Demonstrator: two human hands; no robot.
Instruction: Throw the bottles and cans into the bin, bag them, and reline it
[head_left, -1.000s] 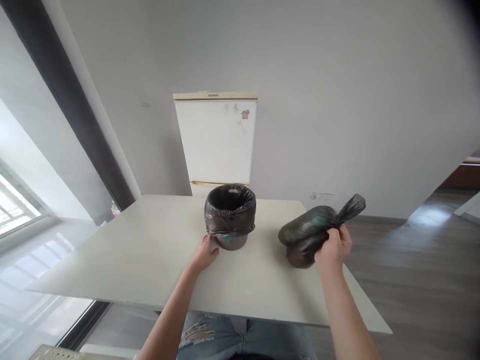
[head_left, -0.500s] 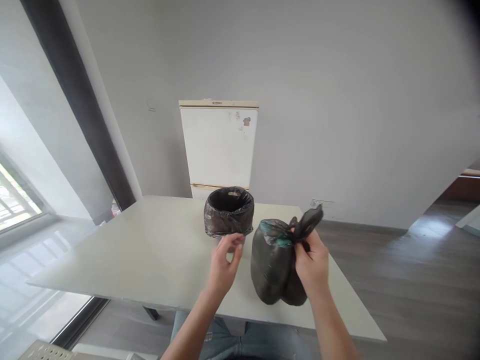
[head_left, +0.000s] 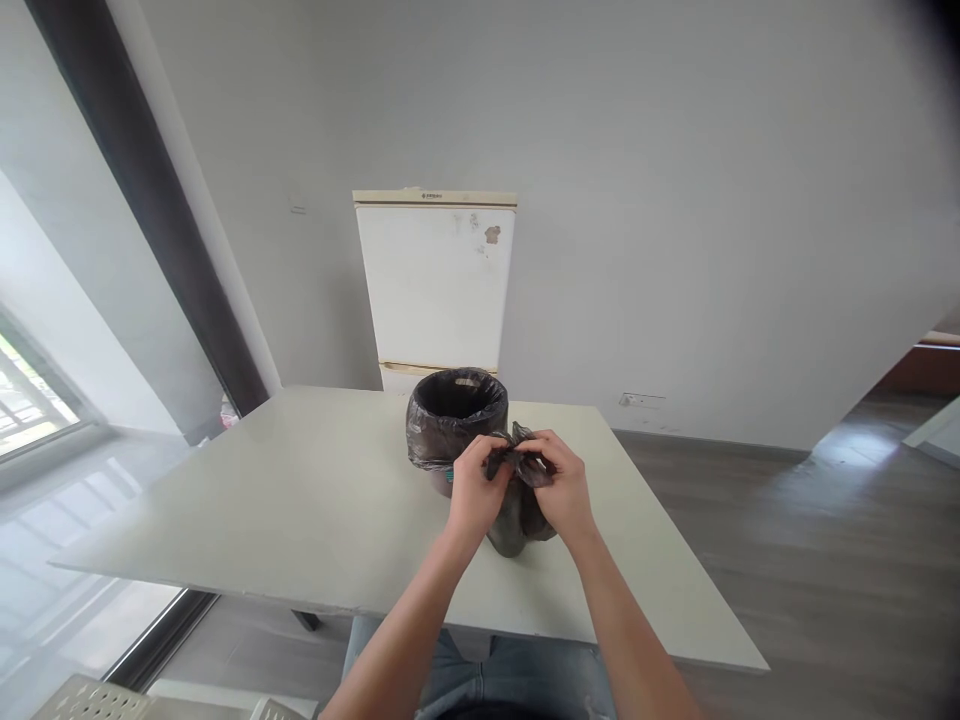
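Observation:
A full black rubbish bag [head_left: 517, 520] stands upright on the white table [head_left: 300, 500], just in front of me. My left hand [head_left: 474, 490] and my right hand [head_left: 559, 488] both grip its gathered neck at the top, fingers closed on the plastic. Most of the bag is hidden behind my hands. Right behind it sits a small brown bin [head_left: 456, 425] lined with a fresh black bag folded over its rim.
A white fridge [head_left: 435, 285] stands against the grey wall behind the table. A dark pillar [head_left: 150, 210] and a window are on the left. Wooden floor [head_left: 810, 540] lies to the right. A pale slatted item [head_left: 112, 700] shows at bottom left.
My right hand carried the full bag from the table's right side to the middle and stood it upright. My left hand left the bin's base and took the bag's neck.

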